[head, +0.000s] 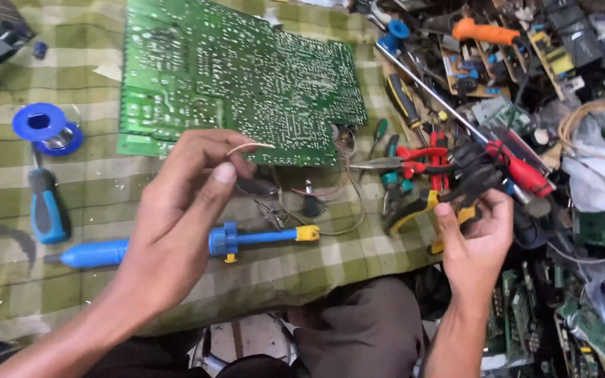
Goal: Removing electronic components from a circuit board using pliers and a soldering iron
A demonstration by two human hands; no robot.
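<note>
Head view: the left hand (176, 210) pinches a short copper wire (250, 146) between thumb and forefinger, its free end pointing toward 3 o'clock over the green circuit board (239, 70). At 3 o'clock, well apart, the right hand (474, 241) closes its fingers around yellow-handled pliers (449, 199) above the checked-cloth worktop (8, 280). No labels are legible.

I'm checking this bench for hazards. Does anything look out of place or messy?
Yes: loose wires trail from the green circuit board across the checked cloth, and tools and boards lie heaped beside the right hand.
</note>
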